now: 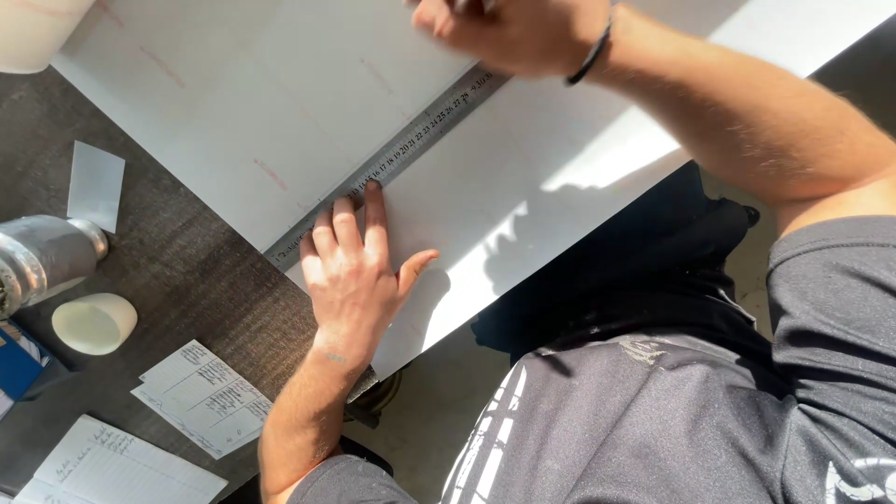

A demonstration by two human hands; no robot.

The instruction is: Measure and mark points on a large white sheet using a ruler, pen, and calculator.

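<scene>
Far left on dark worktop [215, 280]: small white card [95, 185], silver cylindrical bottle [42, 261] lying on its side, cream round cap [93, 323] just beside it, blue item at the edge. Printed paper slips [201, 397] and a lined sheet [112, 467] nearer the bottom edge.

Centre: large white sheet [233, 103] across the worktop, overhanging its near edge. Metal ruler [392, 161] laid diagonally on it, lower-left to upper-right.

Left hand [353, 275] flat on sheet, fingers [375, 207] held together and pressing on lower part of ruler, thumb splayed off to the side. Open-palm hold-down, nothing pinched. Ruler under the fingertips, running on past them toward the other hand.

Right hand [518, 33] at top edge, over upper end of ruler, dark band [593, 56] on wrist. Fingers curled, partly cropped by frame; cannot tell what, if anything, sits in that grip. Ruler end just beneath it; contact unclear.

Right: dark t-shirt and lap, sunlight patch across sheet.
</scene>
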